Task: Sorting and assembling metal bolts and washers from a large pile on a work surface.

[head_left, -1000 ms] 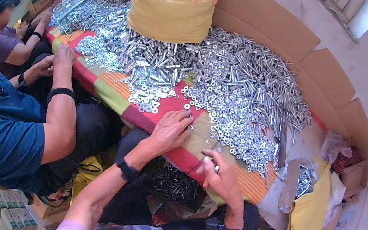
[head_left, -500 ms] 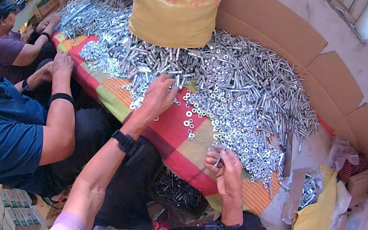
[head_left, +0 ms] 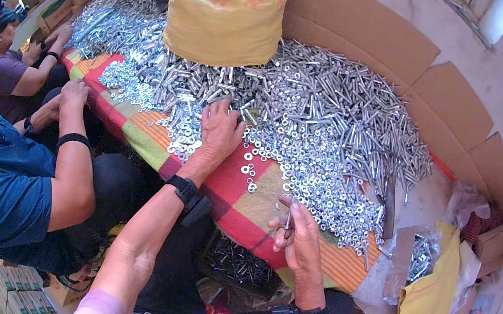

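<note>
A slim metal rod (head_left: 289, 222) is pinched roughly upright between the thumb and fingers of the right hand (head_left: 305, 240), which is held over the near edge of a checked cloth (head_left: 232, 202). The fingers of the left hand (head_left: 221, 132) are bent down at the heap of metal sleeves (head_left: 197, 79); whether anything is grasped there cannot be told. Between the hands, loose washers (head_left: 246, 169) are strewn on the cloth. Below its edge, dark metal pieces (head_left: 237, 260) are contained in a black tray (head_left: 274, 286). At the right, shiny metal parts (head_left: 423, 258) are held in a clear bag (head_left: 399, 265), beside which a yellow sheet (head_left: 425, 302) is draped. Beyond the left hand, a bulging yellow sack (head_left: 222, 31) is stood among the heaps, its contents hidden and its side printed in faded red. At the lower left, small stacked boxes (head_left: 19, 291) are marked in green, the lettering too small to be read
</note>
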The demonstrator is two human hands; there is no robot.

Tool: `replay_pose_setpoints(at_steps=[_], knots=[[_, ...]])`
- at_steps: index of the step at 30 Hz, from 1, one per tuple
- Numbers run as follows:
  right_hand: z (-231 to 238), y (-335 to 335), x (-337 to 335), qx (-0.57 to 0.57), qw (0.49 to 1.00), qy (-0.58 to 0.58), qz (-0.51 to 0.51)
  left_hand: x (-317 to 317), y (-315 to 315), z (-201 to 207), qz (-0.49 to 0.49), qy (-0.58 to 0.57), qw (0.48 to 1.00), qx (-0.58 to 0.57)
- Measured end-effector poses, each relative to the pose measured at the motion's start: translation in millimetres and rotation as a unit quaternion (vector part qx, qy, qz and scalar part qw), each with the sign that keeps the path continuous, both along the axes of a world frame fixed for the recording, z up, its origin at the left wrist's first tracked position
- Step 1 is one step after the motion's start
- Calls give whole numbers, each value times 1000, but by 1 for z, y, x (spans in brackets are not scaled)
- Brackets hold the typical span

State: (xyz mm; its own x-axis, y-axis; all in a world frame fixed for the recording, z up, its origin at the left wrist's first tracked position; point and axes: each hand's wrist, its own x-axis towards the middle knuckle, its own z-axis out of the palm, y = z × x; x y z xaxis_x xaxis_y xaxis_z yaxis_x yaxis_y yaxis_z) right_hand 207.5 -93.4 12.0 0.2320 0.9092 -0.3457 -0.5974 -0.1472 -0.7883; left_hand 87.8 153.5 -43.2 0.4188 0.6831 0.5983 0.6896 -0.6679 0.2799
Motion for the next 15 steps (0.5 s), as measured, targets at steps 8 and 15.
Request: replay_pose_setpoints(at_steps=[8,15], knots=[[-6,2,-3,-8,1000,-7,-16,12,-1,-4,23,8,1000,-18],[-10,0,4,-7,1000,2,-20,13,-8,7,7,2,1000,-28]])
